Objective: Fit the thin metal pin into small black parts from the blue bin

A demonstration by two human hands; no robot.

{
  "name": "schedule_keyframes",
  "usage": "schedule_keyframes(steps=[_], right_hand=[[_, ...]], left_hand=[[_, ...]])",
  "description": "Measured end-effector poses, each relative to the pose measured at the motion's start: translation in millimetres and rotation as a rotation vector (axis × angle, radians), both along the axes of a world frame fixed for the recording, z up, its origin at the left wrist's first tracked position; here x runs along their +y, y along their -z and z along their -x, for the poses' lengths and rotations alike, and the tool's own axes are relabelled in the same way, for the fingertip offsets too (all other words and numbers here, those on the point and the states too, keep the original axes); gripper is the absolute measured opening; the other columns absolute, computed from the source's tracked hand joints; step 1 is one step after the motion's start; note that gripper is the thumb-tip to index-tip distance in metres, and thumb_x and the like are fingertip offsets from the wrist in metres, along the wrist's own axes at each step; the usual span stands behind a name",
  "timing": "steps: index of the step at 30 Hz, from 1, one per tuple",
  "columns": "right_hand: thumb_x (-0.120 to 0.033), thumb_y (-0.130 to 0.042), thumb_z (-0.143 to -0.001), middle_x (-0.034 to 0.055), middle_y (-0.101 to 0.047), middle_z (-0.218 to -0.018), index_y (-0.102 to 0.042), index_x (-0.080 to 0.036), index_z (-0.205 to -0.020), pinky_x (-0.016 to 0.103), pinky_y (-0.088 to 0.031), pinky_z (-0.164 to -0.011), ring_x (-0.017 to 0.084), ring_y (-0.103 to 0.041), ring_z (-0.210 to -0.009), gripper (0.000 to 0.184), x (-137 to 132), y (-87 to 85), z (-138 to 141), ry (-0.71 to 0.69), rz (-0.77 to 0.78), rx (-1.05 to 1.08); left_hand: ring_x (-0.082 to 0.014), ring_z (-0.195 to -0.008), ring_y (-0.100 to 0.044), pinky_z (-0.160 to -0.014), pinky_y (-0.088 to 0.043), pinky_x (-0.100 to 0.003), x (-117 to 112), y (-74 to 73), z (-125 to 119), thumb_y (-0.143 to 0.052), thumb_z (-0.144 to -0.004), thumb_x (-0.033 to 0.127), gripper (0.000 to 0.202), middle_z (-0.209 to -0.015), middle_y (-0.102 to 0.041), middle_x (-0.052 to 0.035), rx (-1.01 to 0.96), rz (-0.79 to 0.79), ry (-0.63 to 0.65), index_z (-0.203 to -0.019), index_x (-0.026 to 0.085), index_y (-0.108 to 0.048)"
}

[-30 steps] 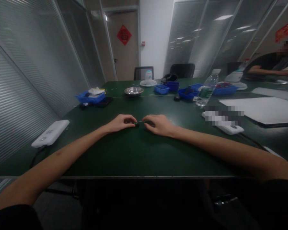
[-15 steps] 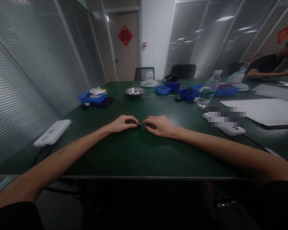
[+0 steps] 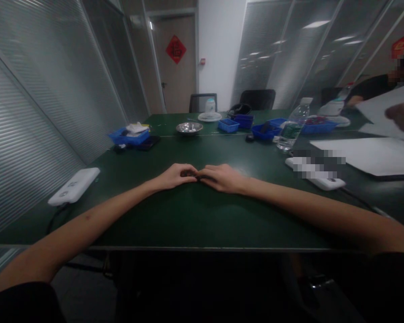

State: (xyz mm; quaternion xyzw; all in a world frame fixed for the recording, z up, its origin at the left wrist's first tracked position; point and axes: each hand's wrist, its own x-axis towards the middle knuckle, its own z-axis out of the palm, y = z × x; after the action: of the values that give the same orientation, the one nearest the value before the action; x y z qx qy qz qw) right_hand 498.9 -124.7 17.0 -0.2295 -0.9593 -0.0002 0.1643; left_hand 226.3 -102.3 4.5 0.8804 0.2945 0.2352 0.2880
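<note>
Both my hands rest on the dark green table [image 3: 195,215], fingertips meeting at its middle. My left hand [image 3: 177,176] is curled shut around a small dark object [image 3: 189,172] that I can barely make out between the fingers. My right hand [image 3: 222,177] is also closed, its fingertips pinched against the same small piece where the hands touch. What each hand grips is too small and dark to name.
A white device [image 3: 74,185] with a cable lies at the left. Blue trays [image 3: 129,136], a metal bowl [image 3: 189,128] and a water bottle [image 3: 291,125] stand farther back. White sheets [image 3: 366,154] and another white device [image 3: 319,177] lie right. A person sits far right, lifting paper [image 3: 387,110].
My hands have closed the gap between them and now touch fingertip to fingertip; the small dark piece is now mostly hidden. The person at far right has raised a sheet of paper.
</note>
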Motion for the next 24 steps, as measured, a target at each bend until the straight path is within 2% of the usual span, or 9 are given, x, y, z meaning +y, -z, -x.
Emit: schedule_keyframes(steps=[7,11,15,18,20,24], right_hand=[[-0.037,-0.046,-0.107,0.0112,-0.07,-0.124,-0.06,-0.018,-0.137,0.033,-0.05,-0.088,0.023,-0.068,-0.104,0.037,-0.5,-1.4,2.0,0.174,0.075,0.1],[-0.036,-0.049,-0.105,0.01,-0.072,-0.123,-0.061,-0.02,-0.134,0.033,-0.049,-0.088,0.023,-0.068,-0.104,0.035,-1.1,-3.5,2.7,0.285,0.098,0.107],[-0.038,-0.051,-0.104,0.009,-0.074,-0.118,-0.063,-0.022,-0.129,0.032,-0.048,-0.081,0.023,-0.069,-0.097,0.032,1.2,-3.9,2.5,0.433,0.114,0.105],[-0.04,-0.051,-0.104,0.0088,-0.075,-0.114,-0.064,-0.023,-0.128,0.032,-0.048,-0.076,0.023,-0.069,-0.093,0.033,4.2,-3.0,2.0,0.534,0.127,0.102],[-0.041,-0.051,-0.103,0.0087,-0.075,-0.114,-0.064,-0.023,-0.128,0.032,-0.047,-0.075,0.024,-0.069,-0.092,0.033,5.6,-2.4,1.7,0.547,0.132,0.096],[-0.041,-0.052,-0.103,0.008,-0.075,-0.115,-0.065,-0.024,-0.127,0.032,-0.047,-0.075,0.024,-0.069,-0.094,0.032,6.8,-1.0,1.5,0.543,0.121,0.083]], left_hand=[[-0.0228,-0.1,-0.063,-0.082,-0.049,-0.034,-1.5,-3.2,0.9,-0.074,-0.092,0.043,0.051,-0.123,-0.068,-0.0093,-0.013,-0.038,-0.029,-0.138,0.023,-0.064],[-0.0233,-0.101,-0.062,-0.08,-0.049,-0.034,-0.5,-3.9,0.7,-0.075,-0.09,0.044,0.057,-0.124,-0.067,-0.0092,0.0,-0.058,-0.057,-0.142,0.025,-0.06],[-0.0243,-0.106,-0.064,-0.083,-0.05,-0.035,-1.0,-4.7,0.2,-0.074,-0.091,0.044,0.051,-0.124,-0.068,-0.009,0.004,-0.069,-0.068,-0.137,0.025,-0.064],[-0.0244,-0.109,-0.064,-0.091,-0.05,-0.037,-2.8,-5.7,-0.6,-0.07,-0.095,0.041,0.033,-0.122,-0.069,-0.009,0.003,-0.094,-0.033,-0.124,0.023,-0.072],[-0.0239,-0.109,-0.064,-0.094,-0.05,-0.037,-3.3,-5.9,-1.0,-0.066,-0.097,0.038,0.026,-0.119,-0.07,-0.009,0.002,-0.105,-0.016,-0.117,0.022,-0.075],[-0.0229,-0.103,-0.067,-0.09,-0.053,-0.037,4.4,-5.4,4.6,-0.065,-0.098,0.034,0.029,-0.118,-0.072,-0.0089,0.02,-0.082,-0.056,-0.123,0.022,-0.073]])
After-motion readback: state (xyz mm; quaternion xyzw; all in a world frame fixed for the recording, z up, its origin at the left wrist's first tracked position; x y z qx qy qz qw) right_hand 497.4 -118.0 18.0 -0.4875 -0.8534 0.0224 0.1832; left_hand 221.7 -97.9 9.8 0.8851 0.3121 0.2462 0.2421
